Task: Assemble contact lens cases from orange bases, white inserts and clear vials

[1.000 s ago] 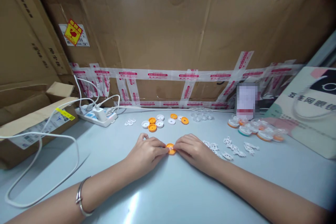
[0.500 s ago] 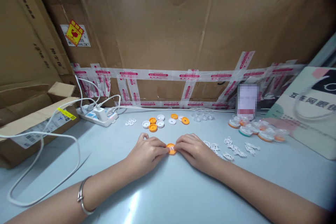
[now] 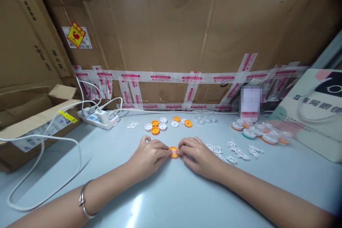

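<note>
Between my two hands, low at the table's middle, is a shallow orange plastic cup (image 3: 173,155) with a small whitish piece in its centre, too small to make out. My left hand (image 3: 153,154) has its fingers closed at the cup's left side. On the right side, the closed fingertips of my right hand (image 3: 197,155) press at the cup and the piece inside. Beyond my hands lie more orange cups (image 3: 155,131) and white cups (image 3: 162,127), with flat orange rings (image 3: 188,123) beside them. White openwork plastic parts (image 3: 242,154) lie right of my right hand.
Small white pieces (image 3: 133,125) and clear domes (image 3: 205,118) sit farther back. Several domed assemblies (image 3: 269,137) stand at the right before a card box (image 3: 312,114). A power strip (image 3: 105,121), looping white cable (image 3: 77,142) and open carton (image 3: 37,131) occupy the left.
Both hands stay at the orange cup, with the fingertips pressing slightly closer over its inner piece. The view shifts very little; the other parts stay where they were.
</note>
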A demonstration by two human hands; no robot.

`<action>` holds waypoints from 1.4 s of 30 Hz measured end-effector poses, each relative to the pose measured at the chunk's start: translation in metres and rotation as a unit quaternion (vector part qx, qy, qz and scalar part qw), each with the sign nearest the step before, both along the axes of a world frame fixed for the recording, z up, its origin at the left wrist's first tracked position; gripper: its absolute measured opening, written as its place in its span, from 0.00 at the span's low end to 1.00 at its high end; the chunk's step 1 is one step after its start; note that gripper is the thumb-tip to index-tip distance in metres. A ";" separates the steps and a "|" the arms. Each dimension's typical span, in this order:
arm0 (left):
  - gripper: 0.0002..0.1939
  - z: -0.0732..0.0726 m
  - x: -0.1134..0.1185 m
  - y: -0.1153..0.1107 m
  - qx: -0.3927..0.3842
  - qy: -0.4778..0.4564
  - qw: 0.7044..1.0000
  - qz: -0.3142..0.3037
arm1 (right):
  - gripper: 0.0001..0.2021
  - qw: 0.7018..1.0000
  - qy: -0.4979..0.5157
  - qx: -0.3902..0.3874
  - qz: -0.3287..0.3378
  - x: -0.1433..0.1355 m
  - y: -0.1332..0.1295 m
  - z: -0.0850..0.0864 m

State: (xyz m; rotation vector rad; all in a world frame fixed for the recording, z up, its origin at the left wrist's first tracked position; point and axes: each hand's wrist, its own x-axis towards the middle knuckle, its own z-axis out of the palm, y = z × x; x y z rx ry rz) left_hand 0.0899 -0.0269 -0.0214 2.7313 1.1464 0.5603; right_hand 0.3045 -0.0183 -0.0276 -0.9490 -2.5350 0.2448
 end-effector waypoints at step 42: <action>0.07 -0.007 -0.009 0.050 0.007 -0.040 0.994 0.103 | 0.10 0.993 0.094 0.011 -0.071 0.001 0.004 0.006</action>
